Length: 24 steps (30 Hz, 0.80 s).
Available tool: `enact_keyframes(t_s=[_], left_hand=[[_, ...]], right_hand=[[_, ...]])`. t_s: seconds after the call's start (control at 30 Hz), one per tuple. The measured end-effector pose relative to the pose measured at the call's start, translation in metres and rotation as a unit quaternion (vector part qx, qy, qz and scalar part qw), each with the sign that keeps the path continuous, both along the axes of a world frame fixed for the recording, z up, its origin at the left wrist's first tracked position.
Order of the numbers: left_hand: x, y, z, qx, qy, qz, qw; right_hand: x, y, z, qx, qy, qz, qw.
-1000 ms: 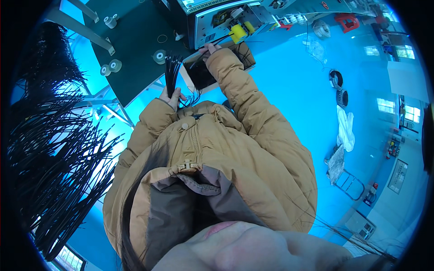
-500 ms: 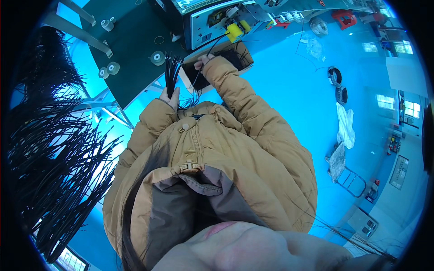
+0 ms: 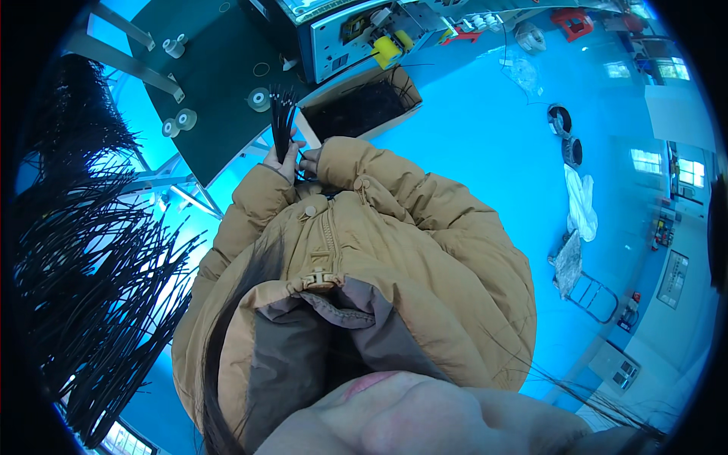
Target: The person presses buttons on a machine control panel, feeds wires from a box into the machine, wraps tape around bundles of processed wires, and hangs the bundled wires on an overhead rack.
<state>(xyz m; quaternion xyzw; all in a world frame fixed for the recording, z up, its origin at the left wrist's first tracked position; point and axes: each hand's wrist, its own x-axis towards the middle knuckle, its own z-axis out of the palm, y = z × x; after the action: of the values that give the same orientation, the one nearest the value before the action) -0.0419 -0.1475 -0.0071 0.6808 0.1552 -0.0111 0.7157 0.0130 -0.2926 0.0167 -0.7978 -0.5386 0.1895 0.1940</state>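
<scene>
My left hand (image 3: 277, 159) is closed around a bundle of thin black wires (image 3: 283, 121) that stands upright above my fist. My right hand (image 3: 309, 161) is drawn in close beside it, fingers touching the lower part of the same bundle. Both hands sit just in front of my chest, above the tan padded jacket (image 3: 379, 250). Beyond them is an open cardboard box (image 3: 364, 106) with dark contents, in front of a grey machine (image 3: 356, 34) with yellow parts.
A dark green worktable (image 3: 220, 83) holds small white spools (image 3: 259, 98). Many long black wires (image 3: 83, 265) hang in a mass at the left. The blue floor at right carries white cloth (image 3: 580, 205), round dark objects (image 3: 561, 121) and a folding step (image 3: 595, 292).
My right arm pulled back from the cardboard box to my left hand. The wire bundle now stands higher, and the view shifted so the box and machine sit further away.
</scene>
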Motion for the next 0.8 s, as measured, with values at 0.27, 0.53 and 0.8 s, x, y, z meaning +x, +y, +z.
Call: enact_keyframes(t_s=[0.27, 0.53, 0.8], left_hand=[[-0.004, 0.009, -0.015, 0.048, 0.013, -0.015, 0.999], [-0.006, 0.005, -0.003, 0.088, 0.013, -0.05, 0.995], [-0.009, 0.005, -0.01, 0.065, 0.016, -0.034, 0.997]], right_hand=[[0.017, -0.005, 0.013, -0.099, 0.12, -0.008, 0.988], [0.107, -0.015, -0.081, 0.224, 0.46, -0.478, 0.714], [0.111, -0.005, -0.051, 0.392, 0.583, -0.447, 0.555]])
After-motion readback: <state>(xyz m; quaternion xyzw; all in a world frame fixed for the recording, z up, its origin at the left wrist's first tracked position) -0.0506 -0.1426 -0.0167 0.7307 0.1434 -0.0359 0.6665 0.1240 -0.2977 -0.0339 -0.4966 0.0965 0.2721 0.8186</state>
